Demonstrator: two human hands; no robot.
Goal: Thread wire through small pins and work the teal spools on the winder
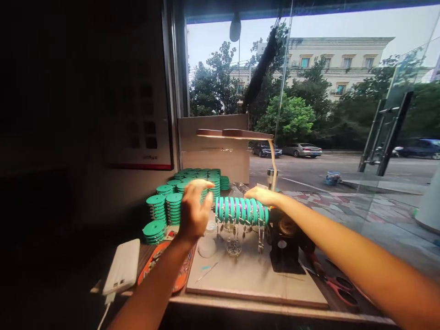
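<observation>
A row of teal discs (pixel 240 210) with small metal pendants hanging under it is held sideways above the work mat (pixel 250 279). My right hand (pixel 261 196) grips its right end from above. My left hand (pixel 195 210) is at the row's left end, palm toward it, fingers spread; whether it touches the discs I cannot tell. Behind my left hand stand stacks of teal discs (pixel 168 208) in several piles.
A desk lamp (pixel 237 134) arches over the mat, with a cardboard box (pixel 216 146) behind. A white power bank (pixel 123 266) and an orange tray (pixel 173 270) lie left, red-handled scissors (pixel 338 288) right, a black stand (pixel 285 245) under my right wrist. A window faces the street.
</observation>
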